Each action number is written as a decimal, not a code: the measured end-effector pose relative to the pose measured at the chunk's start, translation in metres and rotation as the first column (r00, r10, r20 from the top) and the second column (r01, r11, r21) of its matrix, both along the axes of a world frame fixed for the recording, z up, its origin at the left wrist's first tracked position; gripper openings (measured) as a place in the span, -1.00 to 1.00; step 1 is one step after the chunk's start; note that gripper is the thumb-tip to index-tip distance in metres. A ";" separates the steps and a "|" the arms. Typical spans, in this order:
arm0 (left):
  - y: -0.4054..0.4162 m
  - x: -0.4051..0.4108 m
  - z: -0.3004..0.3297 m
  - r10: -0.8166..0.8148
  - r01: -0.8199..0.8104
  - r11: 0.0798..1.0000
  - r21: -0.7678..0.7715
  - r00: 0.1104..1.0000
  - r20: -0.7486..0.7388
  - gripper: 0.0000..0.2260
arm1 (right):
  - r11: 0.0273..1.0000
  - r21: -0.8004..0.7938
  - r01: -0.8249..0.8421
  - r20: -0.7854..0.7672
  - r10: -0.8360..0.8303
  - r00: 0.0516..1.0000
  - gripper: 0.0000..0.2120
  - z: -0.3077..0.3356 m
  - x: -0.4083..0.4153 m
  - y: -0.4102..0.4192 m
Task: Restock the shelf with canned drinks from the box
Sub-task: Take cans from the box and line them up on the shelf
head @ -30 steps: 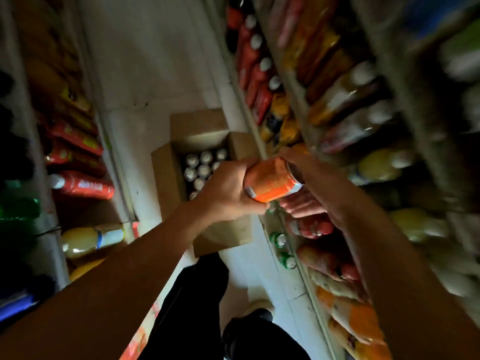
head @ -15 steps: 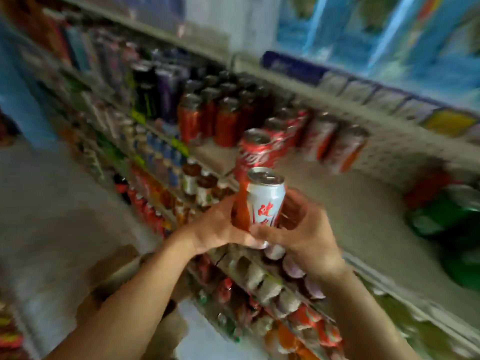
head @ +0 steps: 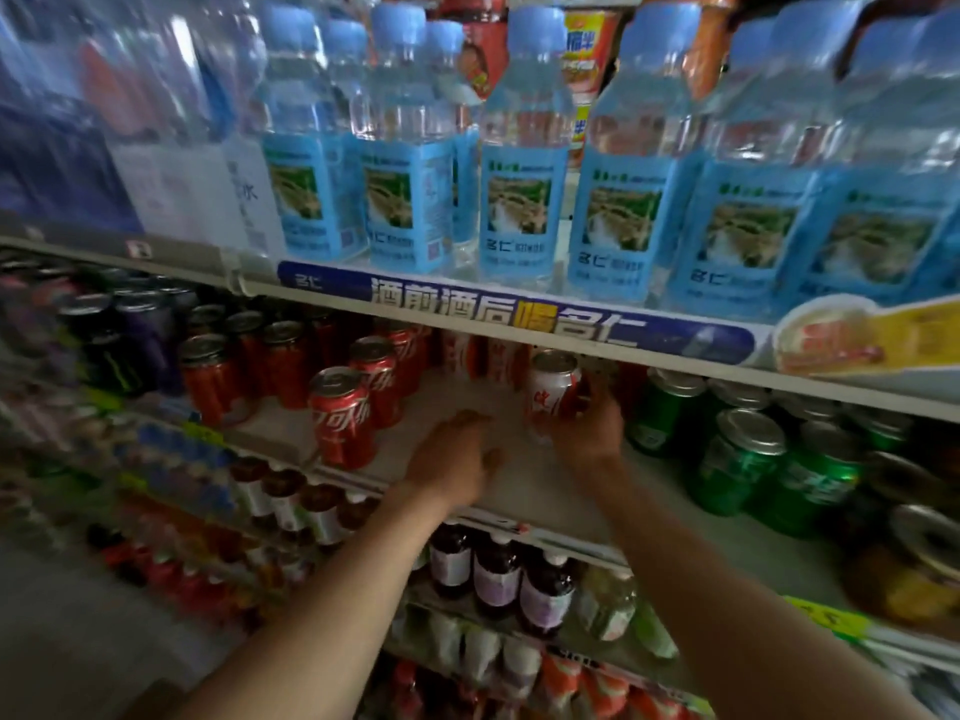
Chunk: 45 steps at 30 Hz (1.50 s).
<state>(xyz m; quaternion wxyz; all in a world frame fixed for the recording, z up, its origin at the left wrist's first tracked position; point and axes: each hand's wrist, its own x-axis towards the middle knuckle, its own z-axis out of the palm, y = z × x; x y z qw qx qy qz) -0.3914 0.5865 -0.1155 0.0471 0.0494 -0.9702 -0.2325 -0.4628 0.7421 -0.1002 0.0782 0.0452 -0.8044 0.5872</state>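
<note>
The right hand (head: 589, 431) alone now grips the white-and-red can (head: 551, 393), upright over the bare shelf board (head: 524, 491); half a second ago both hands clasped it in front of the shelf. The left hand (head: 454, 462) has let go and hovers just left of the can, fingers loosely spread, holding nothing. Red cola cans (head: 343, 415) stand farther left of the grip, green cans (head: 737, 459) to its right, and water bottles (head: 519, 153) on the shelf above.

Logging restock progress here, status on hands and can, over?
Right hand gripping white-and-red can, upright over shelf gap. Left hand open, empty. Red cola cans left, green cans right; gap clear.
</note>
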 end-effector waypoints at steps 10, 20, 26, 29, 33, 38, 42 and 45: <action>-0.013 -0.015 -0.002 -0.060 0.085 0.968 -0.237 0.992 0.109 -0.58 | 0.992 0.031 -0.119 0.058 0.117 0.991 -0.67 -0.036 -0.055 -0.003; -0.022 -0.021 0.005 -0.119 0.159 0.957 -0.243 0.978 0.170 -0.56 | 0.983 0.078 0.166 0.217 -0.179 0.960 -0.46 -0.026 -0.063 -0.023; -0.023 -0.024 0.006 -0.124 0.165 0.960 -0.227 0.975 0.185 -0.52 | 0.976 0.181 0.122 0.224 -0.161 0.961 -0.35 -0.024 -0.072 -0.027; -0.023 -0.024 0.006 -0.126 0.170 0.958 -0.231 0.973 0.191 -0.50 | 0.975 0.180 0.133 0.214 -0.170 0.962 -0.36 -0.026 -0.074 -0.027; -0.024 -0.024 0.006 -0.129 0.173 0.954 -0.244 0.974 0.186 -0.49 | 0.969 0.211 0.126 0.201 -0.170 0.965 -0.37 -0.028 -0.077 -0.028; -0.023 -0.025 0.006 -0.138 0.183 0.952 -0.246 0.973 0.187 -0.50 | 0.966 0.241 0.094 0.170 -0.137 0.976 -0.46 -0.027 -0.076 -0.025; -0.022 -0.026 0.007 -0.132 0.179 0.947 -0.268 0.974 0.184 -0.50 | 0.973 0.220 0.071 0.162 -0.109 0.981 -0.55 -0.022 -0.075 -0.030; -0.023 -0.025 0.006 -0.136 0.182 0.944 -0.275 0.975 0.176 -0.50 | 0.987 0.153 0.052 0.196 -0.082 0.977 -0.46 -0.023 -0.074 -0.033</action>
